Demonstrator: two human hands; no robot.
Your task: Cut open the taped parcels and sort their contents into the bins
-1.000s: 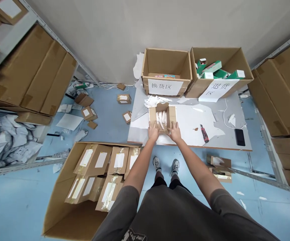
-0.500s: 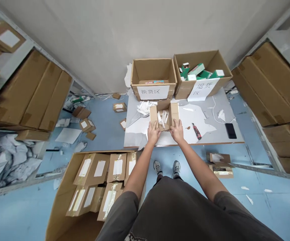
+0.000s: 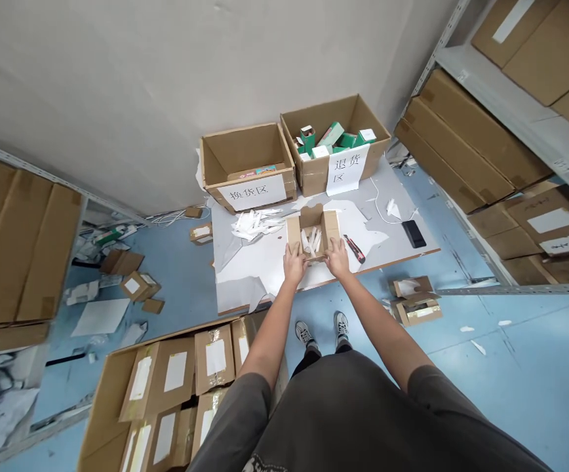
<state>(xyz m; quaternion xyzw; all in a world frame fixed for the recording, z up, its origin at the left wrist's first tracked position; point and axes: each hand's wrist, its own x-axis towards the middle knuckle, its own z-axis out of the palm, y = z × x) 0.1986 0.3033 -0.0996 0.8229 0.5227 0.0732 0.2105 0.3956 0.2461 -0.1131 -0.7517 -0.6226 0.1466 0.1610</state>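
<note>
Between my two hands is a small open cardboard box (image 3: 332,226) with its flaps spread, near the table's front edge. Several strips of white paper (image 3: 311,241) lie inside it. My left hand (image 3: 294,263) grips the box's near left corner, fingers closed on the cardboard. On the near right corner, my right hand (image 3: 337,258) holds it the same way. Just right of that hand lies a red and black box cutter (image 3: 354,249). A heap of white paper strips (image 3: 255,224) rests left of the box.
Two labelled cartons stand at the table's back: the left carton (image 3: 245,141) and the right carton (image 3: 309,174), which holds green boxes. A black phone (image 3: 413,234) lies on the table (image 3: 235,292) at right. A large carton (image 3: 100,406) of taped parcels stands front left, shelves on both sides.
My view has turned to the right, so the table sits further left. Both hands still hold the small box, which has shifted right along the table, closer to the box cutter.
</note>
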